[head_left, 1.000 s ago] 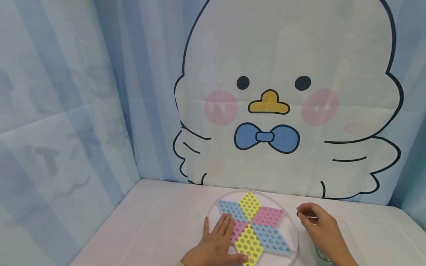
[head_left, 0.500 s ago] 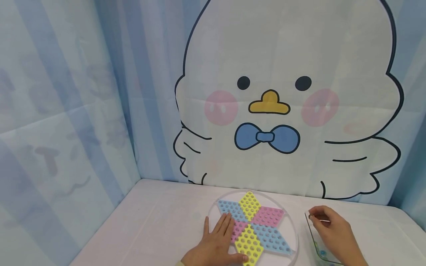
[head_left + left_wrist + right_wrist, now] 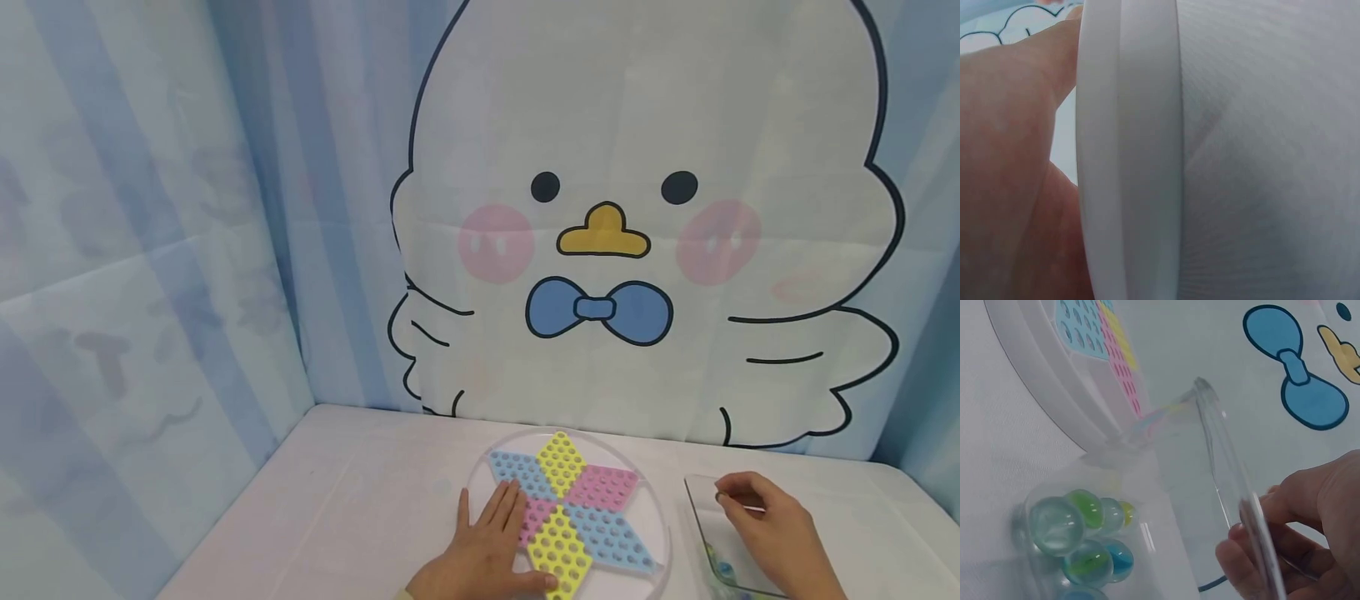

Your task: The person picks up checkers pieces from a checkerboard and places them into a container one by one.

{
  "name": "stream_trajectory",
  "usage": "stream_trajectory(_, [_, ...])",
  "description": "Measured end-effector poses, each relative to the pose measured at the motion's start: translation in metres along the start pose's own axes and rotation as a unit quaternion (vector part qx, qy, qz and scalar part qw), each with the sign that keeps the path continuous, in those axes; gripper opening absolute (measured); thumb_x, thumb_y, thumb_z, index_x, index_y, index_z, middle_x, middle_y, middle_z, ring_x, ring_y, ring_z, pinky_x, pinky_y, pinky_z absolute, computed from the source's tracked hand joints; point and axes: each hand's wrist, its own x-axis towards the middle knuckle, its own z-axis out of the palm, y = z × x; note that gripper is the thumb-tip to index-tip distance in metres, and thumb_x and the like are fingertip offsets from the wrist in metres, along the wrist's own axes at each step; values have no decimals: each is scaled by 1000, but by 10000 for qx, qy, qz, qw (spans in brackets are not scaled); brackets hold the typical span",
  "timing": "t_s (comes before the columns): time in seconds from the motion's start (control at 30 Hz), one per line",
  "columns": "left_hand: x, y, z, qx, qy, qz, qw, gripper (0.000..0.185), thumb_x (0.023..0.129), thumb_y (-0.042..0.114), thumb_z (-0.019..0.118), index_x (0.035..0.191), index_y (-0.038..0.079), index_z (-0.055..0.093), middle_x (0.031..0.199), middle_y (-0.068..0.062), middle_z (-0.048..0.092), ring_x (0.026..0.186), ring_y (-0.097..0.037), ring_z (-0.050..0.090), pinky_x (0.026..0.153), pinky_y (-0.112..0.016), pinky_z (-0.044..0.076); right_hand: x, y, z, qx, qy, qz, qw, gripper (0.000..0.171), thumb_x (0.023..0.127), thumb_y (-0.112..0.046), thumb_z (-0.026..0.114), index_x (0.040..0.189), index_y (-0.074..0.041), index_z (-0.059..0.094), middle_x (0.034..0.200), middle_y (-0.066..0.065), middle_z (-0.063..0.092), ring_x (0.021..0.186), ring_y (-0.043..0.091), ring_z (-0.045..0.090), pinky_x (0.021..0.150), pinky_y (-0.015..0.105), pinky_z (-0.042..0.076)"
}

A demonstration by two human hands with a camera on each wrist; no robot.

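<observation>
A round white board [image 3: 660, 533] with a star of blue, yellow and pink hole-patterned diamonds [image 3: 600, 487] lies on the table. My left hand [image 3: 491, 521] rests flat on the board's left part, fingers straight. In the left wrist view only the board's rim [image 3: 1129, 150] and my palm [image 3: 1010, 162] show, very close. My right hand [image 3: 722, 497] pinches the rim of a clear plastic container [image 3: 701, 521] just right of the board. In the right wrist view my fingers [image 3: 1244, 547] hold the container wall [image 3: 1222, 456], and several glass marbles [image 3: 1082, 534] lie in its bottom.
The table [image 3: 360, 517] has a pale cloth cover. A curtain printed with a big cartoon chick [image 3: 637, 233] hangs close behind it, and blue striped fabric [image 3: 135, 250] closes off the left side. The board's rim [image 3: 1054, 381] sits close to the container.
My right hand has moved right, away from the board's edge, and taken hold of the clear container's rim. My left hand has stayed flat on the board.
</observation>
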Motion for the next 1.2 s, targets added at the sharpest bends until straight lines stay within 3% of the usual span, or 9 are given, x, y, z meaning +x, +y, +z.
stream_trajectory(0.3, [-1,2,-1,-62,-33,-85,9999,110,80,86,45,160,15,17,168,-2,10,156,-21,8,116,-69,-1,9,8,0,-59,-495,609,9969,23,94,-7,60,114,6,60,108,25,66,100,40,62,82,50,56])
stream_trajectory(0.57, [-3,3,-2,-94,-16,-72,9999,110,80,85,45,160,15,17,168,-2,10,156,-21,8,116,-69,-1,11,9,0,-132,-852,814,9929,19,92,-5,62,108,5,62,101,21,67,87,25,62,78,46,56])
stream_trajectory(1.2, [-2,1,-2,-23,9,13,10000,109,81,85,45,160,15,16,168,-2,9,156,-21,8,116,-70,0,11,13,10,-374,-1267,570,9896,17,88,-3,62,103,4,64,96,15,68,84,22,60,79,47,54])
